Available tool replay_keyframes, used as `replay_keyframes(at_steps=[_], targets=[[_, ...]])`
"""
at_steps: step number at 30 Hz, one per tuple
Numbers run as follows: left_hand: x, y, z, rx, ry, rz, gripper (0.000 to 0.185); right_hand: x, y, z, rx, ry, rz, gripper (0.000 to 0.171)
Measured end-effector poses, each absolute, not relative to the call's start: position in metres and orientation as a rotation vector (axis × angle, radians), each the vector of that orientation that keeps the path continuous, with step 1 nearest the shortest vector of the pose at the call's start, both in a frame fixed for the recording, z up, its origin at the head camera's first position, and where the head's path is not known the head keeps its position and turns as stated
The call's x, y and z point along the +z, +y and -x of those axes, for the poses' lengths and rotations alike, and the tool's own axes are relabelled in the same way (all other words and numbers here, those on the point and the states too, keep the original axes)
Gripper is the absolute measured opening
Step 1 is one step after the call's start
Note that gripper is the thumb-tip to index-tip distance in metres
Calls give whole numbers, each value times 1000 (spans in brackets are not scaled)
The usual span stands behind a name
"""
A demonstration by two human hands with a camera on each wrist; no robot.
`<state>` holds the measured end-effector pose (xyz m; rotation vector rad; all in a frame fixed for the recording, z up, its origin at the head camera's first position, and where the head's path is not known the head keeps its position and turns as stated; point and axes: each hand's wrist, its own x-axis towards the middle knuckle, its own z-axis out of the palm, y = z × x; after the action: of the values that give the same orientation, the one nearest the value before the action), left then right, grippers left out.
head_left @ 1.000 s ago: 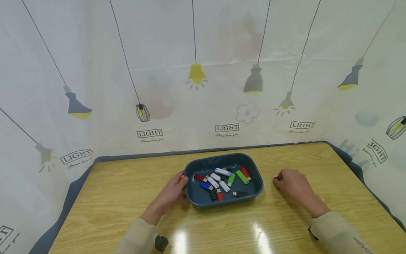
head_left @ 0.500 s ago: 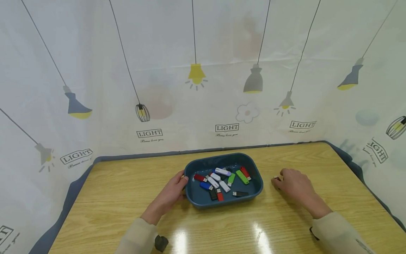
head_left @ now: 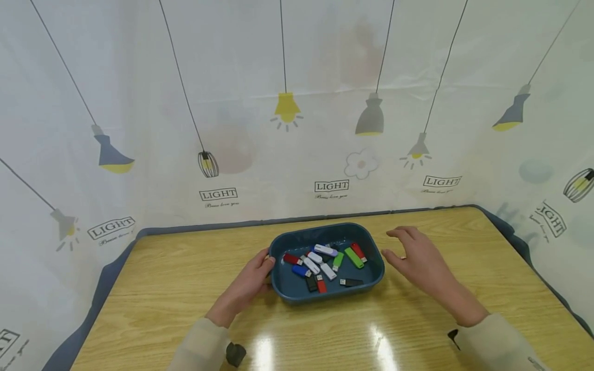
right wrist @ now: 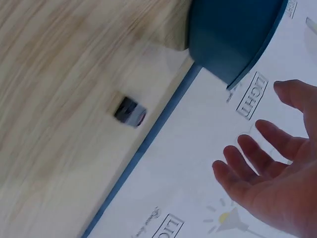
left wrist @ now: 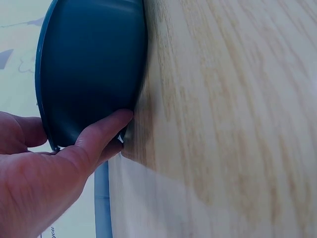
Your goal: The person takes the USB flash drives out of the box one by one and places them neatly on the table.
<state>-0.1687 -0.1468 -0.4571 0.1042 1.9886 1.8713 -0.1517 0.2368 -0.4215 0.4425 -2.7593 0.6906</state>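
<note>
My left hand (head_left: 248, 281) holds the left end of a dark blue plastic basin (head_left: 325, 298). In the left wrist view the thumb lies at the rim and the fingers reach along the outer wall (left wrist: 94, 64) toward the base. Inside lie several USB sticks, among them a green one (head_left: 355, 258), a white one (head_left: 326, 250), a red one (head_left: 358, 252) and a black one (head_left: 351, 283). To the right of the basin hovers my right hand (head_left: 424, 263), fingers spread and holding nothing. A small black-and-silver piece (right wrist: 130, 112) sits on the table in the right wrist view, hidden from the head view.
The wooden table (head_left: 185, 288) ends at a dark blue edge against a pale curtain (head_left: 260, 129) printed with lamps. A small black object (head_left: 235, 355) shows beside the left sleeve near the front.
My right hand has let go of the small piece, lifted off the table and moved toward the basin with its fingers spreading. The left hand and basin stay in place.
</note>
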Motion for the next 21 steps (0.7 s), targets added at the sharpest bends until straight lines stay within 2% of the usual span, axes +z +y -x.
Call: replay_keyframes(at_steps=[8, 21], targets=[[-458, -147, 169, 1878, 1983, -110, 52, -421, 206, 151, 673, -2752, -588, 39], [-459, -148, 169, 1863, 1997, -115, 52, -422, 168, 163, 476, -2948, -832, 44]])
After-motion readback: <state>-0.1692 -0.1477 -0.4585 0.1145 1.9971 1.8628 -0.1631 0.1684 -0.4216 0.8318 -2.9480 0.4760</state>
